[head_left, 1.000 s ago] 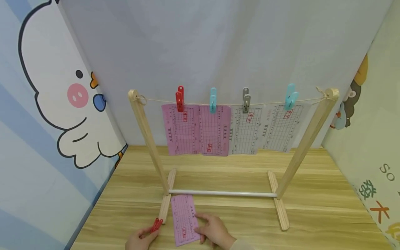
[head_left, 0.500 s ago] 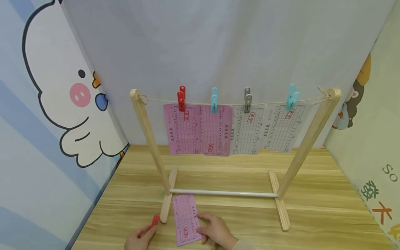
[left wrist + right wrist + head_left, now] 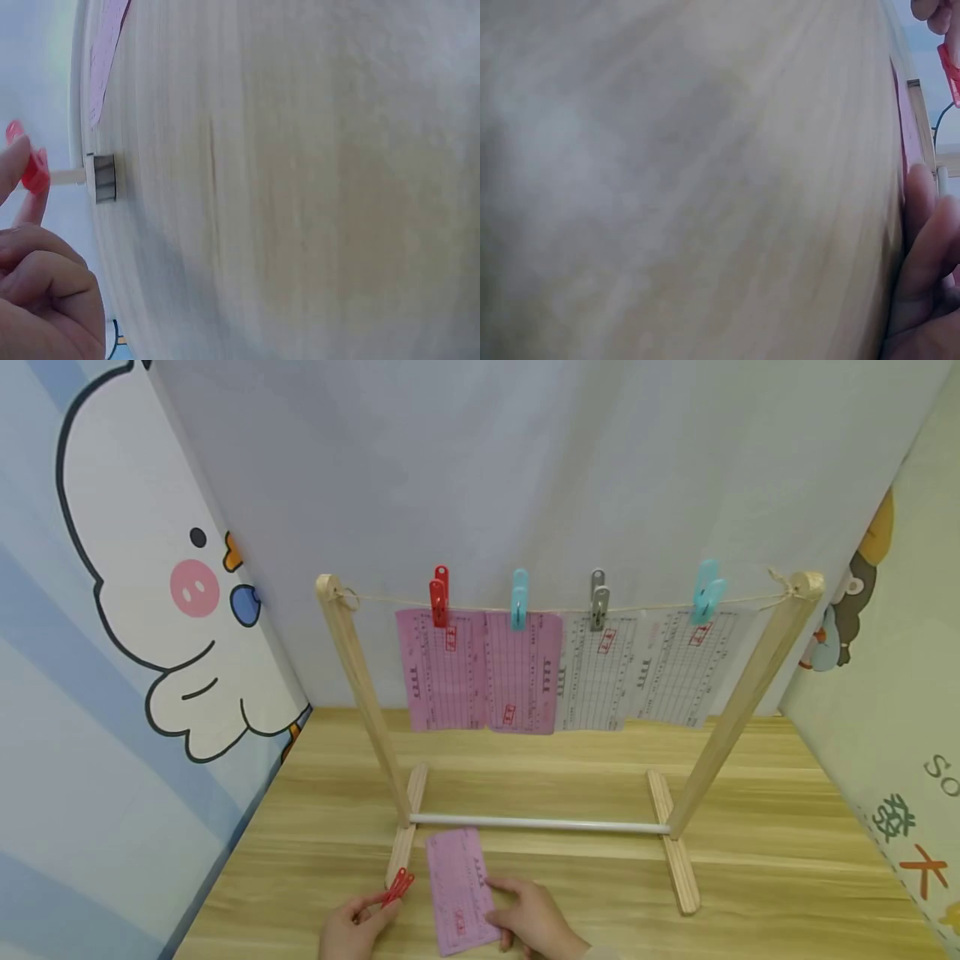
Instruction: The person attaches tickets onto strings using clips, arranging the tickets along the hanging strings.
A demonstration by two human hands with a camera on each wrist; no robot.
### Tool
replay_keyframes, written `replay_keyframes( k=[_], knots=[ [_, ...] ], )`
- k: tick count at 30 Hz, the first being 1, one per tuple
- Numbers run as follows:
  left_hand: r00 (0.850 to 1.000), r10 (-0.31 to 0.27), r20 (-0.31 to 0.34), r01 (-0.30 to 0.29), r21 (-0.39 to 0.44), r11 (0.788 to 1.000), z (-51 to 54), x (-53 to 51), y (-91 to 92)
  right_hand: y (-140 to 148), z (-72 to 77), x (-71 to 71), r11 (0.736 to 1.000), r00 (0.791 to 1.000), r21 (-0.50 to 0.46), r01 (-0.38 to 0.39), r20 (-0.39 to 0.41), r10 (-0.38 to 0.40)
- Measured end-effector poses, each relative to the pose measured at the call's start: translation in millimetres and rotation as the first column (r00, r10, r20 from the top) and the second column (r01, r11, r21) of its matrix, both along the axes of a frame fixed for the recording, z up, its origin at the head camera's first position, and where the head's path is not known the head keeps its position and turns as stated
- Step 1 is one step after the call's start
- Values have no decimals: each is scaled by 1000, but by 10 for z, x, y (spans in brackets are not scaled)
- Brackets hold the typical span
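Observation:
My left hand [image 3: 352,928] pinches a red clothespin [image 3: 398,887] between thumb and forefinger, just above the table. The other fingers curl into the palm in the left wrist view, where the clothespin [image 3: 35,171] also shows. A pink printed paper slip [image 3: 457,885] lies in front of the rack. My right hand [image 3: 536,920] holds the slip at its right edge, thumb on top and forefinger along the side; its lower fingers are partly hidden. Behind, a string [image 3: 637,609] carries two pink slips [image 3: 442,685] and two white slips [image 3: 596,685], each clipped with a clothespin.
The wooden rack has a left post [image 3: 365,702], a right post [image 3: 742,710], a white crossbar [image 3: 540,823] and two feet on the wood-grain table [image 3: 570,893]. A pale curtain [image 3: 525,468] hangs behind. Cartoon-printed panels [image 3: 82,735] flank the table.
My right hand and the pink slip have shifted right, away from the rack's left foot. My left hand has moved right and slightly up, turning the red clothespin.

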State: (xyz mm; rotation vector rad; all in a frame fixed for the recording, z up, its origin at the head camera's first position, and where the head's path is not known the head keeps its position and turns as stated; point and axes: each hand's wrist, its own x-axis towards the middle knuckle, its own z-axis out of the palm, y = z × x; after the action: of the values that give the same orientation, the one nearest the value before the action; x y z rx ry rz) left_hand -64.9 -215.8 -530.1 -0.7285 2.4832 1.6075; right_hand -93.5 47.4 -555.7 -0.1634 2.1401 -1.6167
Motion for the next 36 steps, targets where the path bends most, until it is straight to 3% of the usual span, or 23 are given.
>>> replay_keyframes(
  k=[8,12,18,26,28,32,36],
  knots=[
    [990,-132,50,136,-69,988,-42,44,49,119,-15,71,998,998,-60,36,57,-33],
    [982,-157,109,166,-79,983,-63,40,53,158,-36,89,994,994,-89,69,88,-61],
    [950,-235,206,262,-115,958,-96,14,13,188,-52,112,988,990,-108,109,97,-98],
    [926,-293,238,316,-63,947,-154,-20,-18,176,-24,60,978,979,-104,182,109,-171],
    [928,-297,227,323,-89,942,-159,-26,-7,150,-16,43,973,974,-81,214,97,-206],
    [944,-297,143,319,-175,931,-147,-36,42,84,-2,33,964,963,-47,263,73,-259],
    [953,-289,89,303,-238,923,-102,-61,106,40,9,21,959,959,-38,280,63,-278]
  ],
)
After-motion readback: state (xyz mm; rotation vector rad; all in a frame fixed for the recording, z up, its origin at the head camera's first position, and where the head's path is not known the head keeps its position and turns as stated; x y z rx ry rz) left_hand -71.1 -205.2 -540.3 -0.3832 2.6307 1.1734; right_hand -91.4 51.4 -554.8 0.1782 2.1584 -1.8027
